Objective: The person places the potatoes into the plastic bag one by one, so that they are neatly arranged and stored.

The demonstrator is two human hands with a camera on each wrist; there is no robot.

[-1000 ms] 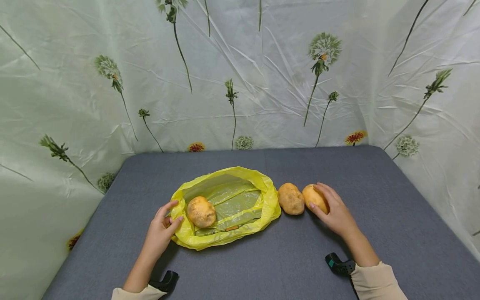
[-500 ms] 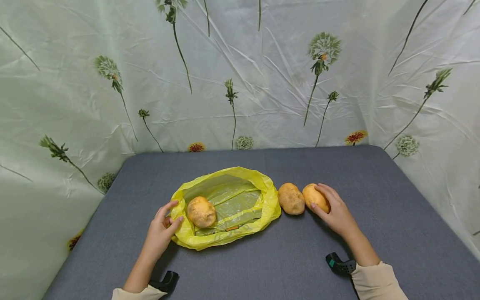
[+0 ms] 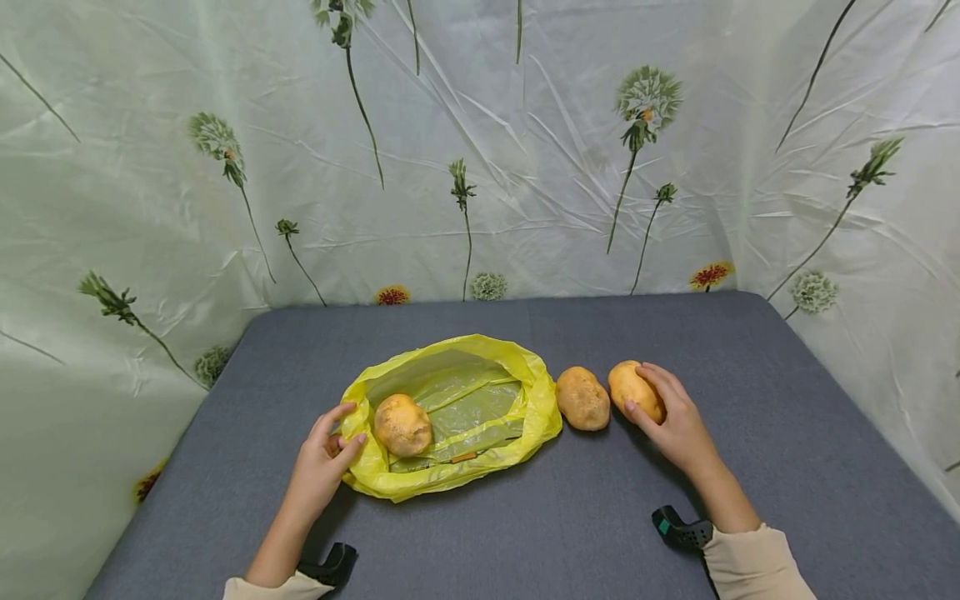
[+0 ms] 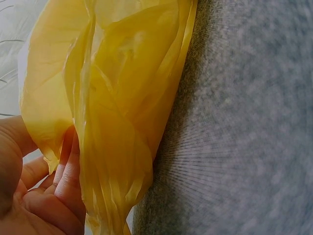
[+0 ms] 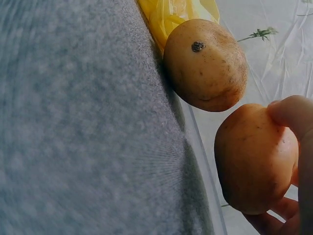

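Observation:
A yellow plastic bag [image 3: 536, 400] lies with its mouth spread wide, and one potato [image 3: 403, 425] sits inside at its left end. My left hand [image 3: 322, 458] pinches the bag's left rim between thumb and fingers; in the left wrist view the bag's folds [image 4: 117, 147] hang beside those fingers. My right hand [image 3: 675, 425] grips a second potato [image 3: 630, 390], which the right wrist view shows raised off the table. Another potato [image 3: 582, 398] rests on the table between the bag's right side and the held one.
The grey cloth-covered table [image 3: 517, 542] stretches around the bag. Behind and on both sides hangs a pale curtain [image 3: 555, 167] printed with flowers. Black wrist cameras [image 3: 678, 527] sit on both wrists.
My right hand has lifted its potato slightly up and to the right, opening a small gap from the neighbouring potato. The left hand and the bag have stayed still.

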